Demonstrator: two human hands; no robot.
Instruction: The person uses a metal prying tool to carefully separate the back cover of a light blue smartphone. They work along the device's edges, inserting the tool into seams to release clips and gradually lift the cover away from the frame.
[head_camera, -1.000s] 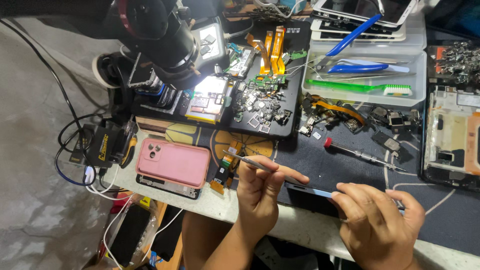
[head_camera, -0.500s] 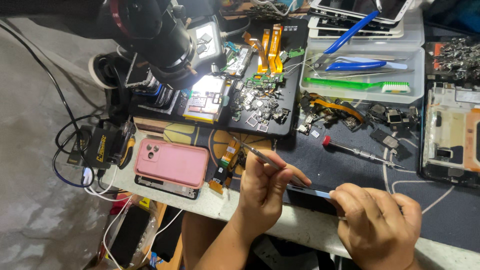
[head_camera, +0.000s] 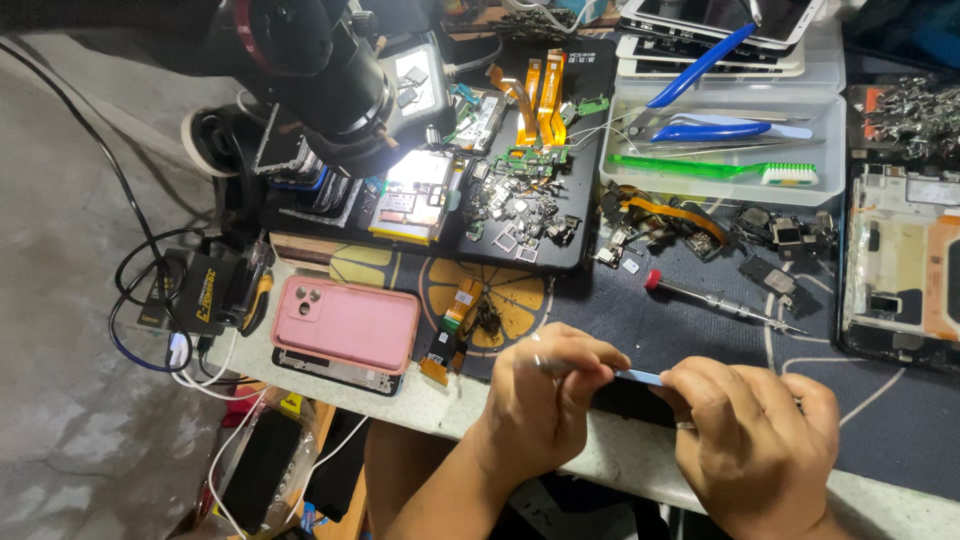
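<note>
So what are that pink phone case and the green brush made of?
The pink phone case looks like soft matte silicone or rubbery plastic: rounded edges, dull sheen. The green brush seems translucent hard plastic, glossy, with pale bristles, probably nylon.

Pink phone case (head_camera: 347, 323), green toothbrush (head_camera: 715, 169) (white bristles), blue-handled pliers (head_camera: 700, 66)

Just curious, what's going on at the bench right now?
Left hand grips thin metal tool. Right hand steadies dark flat part, mostly hidden. Pink phone lies beside, apart.
</note>
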